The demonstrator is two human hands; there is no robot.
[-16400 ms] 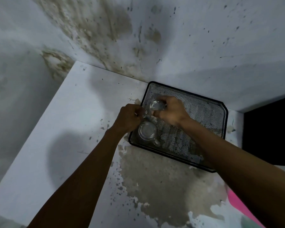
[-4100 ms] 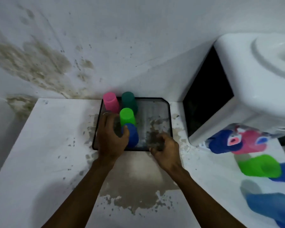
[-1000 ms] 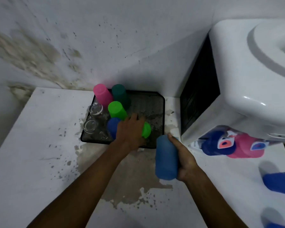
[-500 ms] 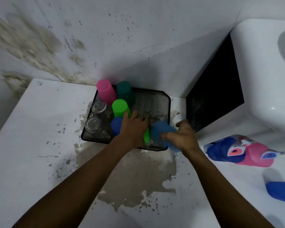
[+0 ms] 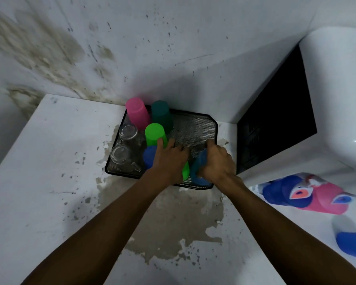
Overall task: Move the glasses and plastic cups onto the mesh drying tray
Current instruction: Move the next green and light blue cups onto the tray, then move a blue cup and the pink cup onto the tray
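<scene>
At the mesh drying tray's (image 5: 212, 128) near right corner, your right hand (image 5: 217, 163) closes round a blue cup (image 5: 197, 169), your left hand (image 5: 169, 159) lies loosely curled over a green cup (image 5: 185, 171) beside it; next, seat it and let go.

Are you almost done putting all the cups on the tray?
Over halfway. On the mesh tray stand two glasses, plus pink, teal, green and blue cups. The right hand is setting down a light blue cup; the left hand rests on another green cup. A blue cup and more lie off to the right.
</scene>
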